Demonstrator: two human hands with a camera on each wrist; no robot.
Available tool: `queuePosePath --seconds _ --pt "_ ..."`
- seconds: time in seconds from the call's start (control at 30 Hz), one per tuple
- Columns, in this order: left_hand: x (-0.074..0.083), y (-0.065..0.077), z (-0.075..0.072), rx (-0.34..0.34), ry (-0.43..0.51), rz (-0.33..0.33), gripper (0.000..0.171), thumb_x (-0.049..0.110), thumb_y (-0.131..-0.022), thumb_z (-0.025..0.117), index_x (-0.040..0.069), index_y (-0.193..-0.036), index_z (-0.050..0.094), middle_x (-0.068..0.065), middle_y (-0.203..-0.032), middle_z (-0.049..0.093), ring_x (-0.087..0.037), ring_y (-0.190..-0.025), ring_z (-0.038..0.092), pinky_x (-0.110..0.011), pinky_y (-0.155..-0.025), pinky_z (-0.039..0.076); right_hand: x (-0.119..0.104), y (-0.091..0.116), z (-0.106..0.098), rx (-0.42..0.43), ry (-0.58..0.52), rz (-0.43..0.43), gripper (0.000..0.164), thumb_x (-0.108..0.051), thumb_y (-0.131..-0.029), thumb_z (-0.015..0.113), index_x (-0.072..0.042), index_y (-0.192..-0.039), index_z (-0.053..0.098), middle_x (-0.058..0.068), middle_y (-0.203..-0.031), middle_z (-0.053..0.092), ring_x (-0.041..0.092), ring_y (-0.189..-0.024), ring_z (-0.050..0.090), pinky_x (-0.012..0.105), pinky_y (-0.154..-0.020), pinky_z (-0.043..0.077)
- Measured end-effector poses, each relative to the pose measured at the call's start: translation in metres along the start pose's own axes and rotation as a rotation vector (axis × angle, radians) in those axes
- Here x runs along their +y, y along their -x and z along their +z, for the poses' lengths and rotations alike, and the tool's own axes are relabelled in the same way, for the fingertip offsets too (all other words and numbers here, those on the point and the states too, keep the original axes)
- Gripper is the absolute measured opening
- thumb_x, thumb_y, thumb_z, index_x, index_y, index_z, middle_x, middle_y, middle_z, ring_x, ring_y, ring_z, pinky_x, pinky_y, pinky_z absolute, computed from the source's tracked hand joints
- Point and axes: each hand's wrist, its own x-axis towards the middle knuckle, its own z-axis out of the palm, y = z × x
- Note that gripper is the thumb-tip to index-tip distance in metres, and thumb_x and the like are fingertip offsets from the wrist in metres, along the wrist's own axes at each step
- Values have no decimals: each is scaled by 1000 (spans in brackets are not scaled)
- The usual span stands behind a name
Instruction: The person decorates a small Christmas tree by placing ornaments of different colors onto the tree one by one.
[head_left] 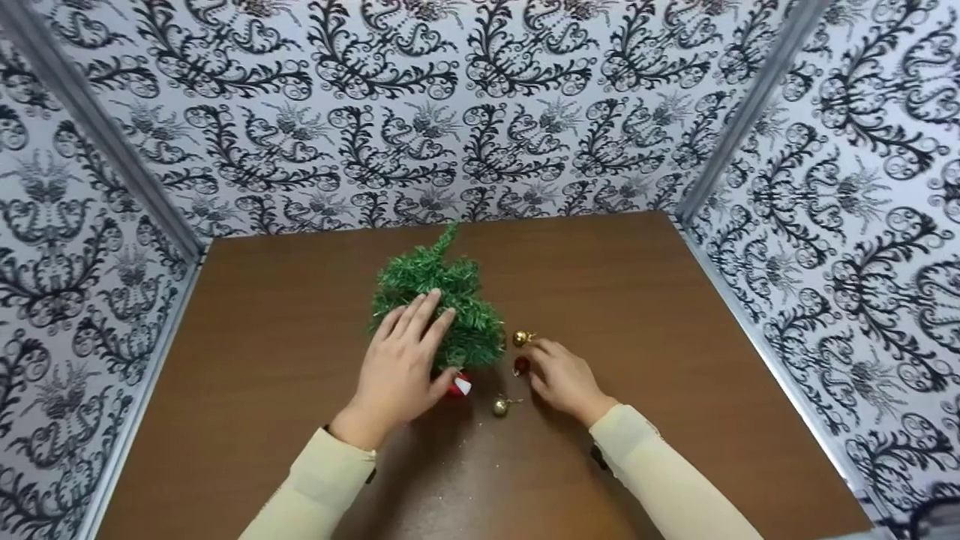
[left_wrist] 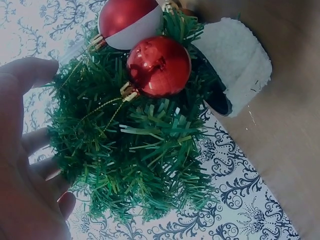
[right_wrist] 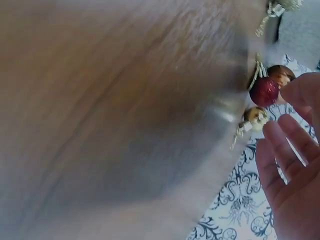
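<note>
A small green tinsel Christmas tree stands on the table. My left hand rests on its left side with fingers extended over the branches. In the left wrist view a shiny red bauble and a red-and-white bauble hang on the tree by gold loops. To the tree's right, my right hand has its fingertips at a dark red bauble. The right wrist view shows the thumb close beside this dark red bauble, the other fingers apart from it; whether the thumb touches it, I cannot tell.
Just beyond the dark red bauble lies a gold bauble, and nearer me a pale gold one. A fluffy white piece shows at the tree's base. Patterned walls enclose the brown table at the back and sides.
</note>
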Motion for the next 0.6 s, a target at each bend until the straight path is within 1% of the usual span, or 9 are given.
queuePosePath --seconds 0.13,0.27,0.37,0.47,0.6 --pt "5 -2 5 -3 15 -14 75 41 -80 74 7 -143 51 -14 -160 29 -30 -146 27 -49 -115 24 3 0 5 -45 49 8 36 -9 -85 70 -14 -121 70 5 -123 62 25 -109 60 48 -81 55" --pt "7 -1 6 -8 9 -27 77 41 -80 75 7 -143 50 -14 -158 33 -30 -145 29 -48 -114 25 2 -1 9 -70 78 -18 30 -9 -85 70 -13 -115 71 5 -117 63 25 -103 62 47 -79 55" --pt "6 -1 4 -6 -8 -26 76 39 -79 75 7 -144 50 -14 -158 34 -30 -144 31 -47 -115 24 2 -3 11 -55 90 -33 28 -10 -85 71 -13 -113 72 5 -114 64 26 -101 62 47 -79 55" --pt "4 0 1 -11 -16 -32 74 36 -79 74 6 -143 51 -14 -159 31 -30 -145 30 -46 -115 23 1 -5 11 -40 86 -30 27 -10 -85 72 -12 -112 72 4 -111 64 25 -99 63 46 -80 55" --pt "-3 3 -3 -25 -10 -40 74 31 -79 72 6 -145 49 -15 -161 27 -31 -146 27 -48 -115 23 -1 -9 10 -21 62 -20 25 -10 -86 73 -13 -110 73 3 -106 64 24 -97 64 46 -79 55"
